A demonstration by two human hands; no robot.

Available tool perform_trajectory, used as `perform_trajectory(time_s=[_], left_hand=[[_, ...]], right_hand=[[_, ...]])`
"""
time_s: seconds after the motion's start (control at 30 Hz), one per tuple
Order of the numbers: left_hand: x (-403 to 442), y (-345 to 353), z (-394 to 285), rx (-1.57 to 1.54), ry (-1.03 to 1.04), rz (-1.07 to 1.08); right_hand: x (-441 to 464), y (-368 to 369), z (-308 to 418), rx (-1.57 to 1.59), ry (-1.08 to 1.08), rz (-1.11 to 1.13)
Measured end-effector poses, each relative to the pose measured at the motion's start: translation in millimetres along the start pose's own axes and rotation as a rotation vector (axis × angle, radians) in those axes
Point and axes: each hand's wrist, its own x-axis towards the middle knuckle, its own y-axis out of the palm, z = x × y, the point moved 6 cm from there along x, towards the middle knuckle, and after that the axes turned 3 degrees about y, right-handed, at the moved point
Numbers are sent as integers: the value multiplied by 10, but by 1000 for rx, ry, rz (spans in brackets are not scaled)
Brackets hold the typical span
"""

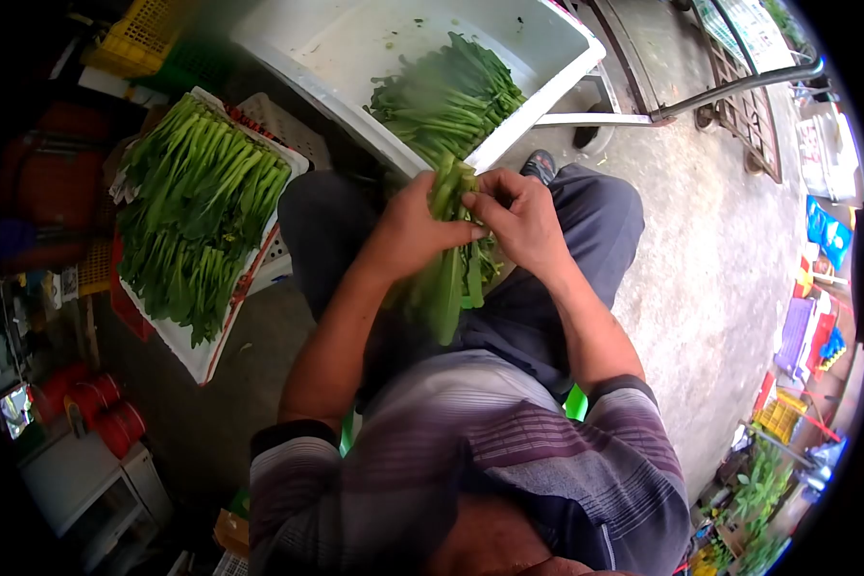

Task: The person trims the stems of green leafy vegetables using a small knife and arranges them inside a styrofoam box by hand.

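Observation:
A small bunch of leafy green stalks [442, 288] hangs between my knees, its cut ends upward and its leaves pointing toward my lap. My left hand [418, 230] is wrapped round the bunch from the left side. At the upper right of the stalks, my right hand [523, 219] has thumb and fingers pinched at the stalk ends. Just beyond my hands, a pile of the same greens [451, 96] lies in the near part of a white foam box [331, 86]. More greens [202, 211] are stacked in rows on a white tray to my left.
That tray's red-edged rim [250, 278] stands close to my left knee. A metal cart frame [682, 110] extends beyond the box at right. Red containers [115, 422] sit by a white cabinet [77, 480] at lower left. Concrete floor [701, 278] stretches along my right side.

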Motion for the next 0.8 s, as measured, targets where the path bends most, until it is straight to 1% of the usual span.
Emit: perform_trajectory(time_s=[0.03,0.1,0.2,0.23,0.3,0.4,0.5,0.53,0.6,0.7,0.8], left_hand=[[10,12,31,-124,-23,30],[15,-8,7,-106,-23,49],[12,-35,-70,-22,-2,65],[11,-39,-86,14,8,69],[13,-30,-82,-21,-10,140],[-13,-44,-90,-22,-42,181],[-1,-21,-116,0,-5,201],[2,-28,-125,10,17,205],[-11,-44,-95,8,-26,234],[-34,-44,-105,72,-58,288],[-28,-8,-112,88,-55,335]], right_hand=[[16,-2,1,-18,-27,7],[31,23,-14,-51,-79,26],[13,-19,51,-147,-86,67],[-3,-30,63,-117,-65,78],[-4,-12,84,-53,-33,108],[-4,-11,-59,28,102,219],[-25,-21,-180,96,144,218],[-33,-33,-183,78,153,198],[-60,-21,-175,48,169,164],[-128,-51,-93,58,242,257],[-124,-59,-153,108,138,349]])
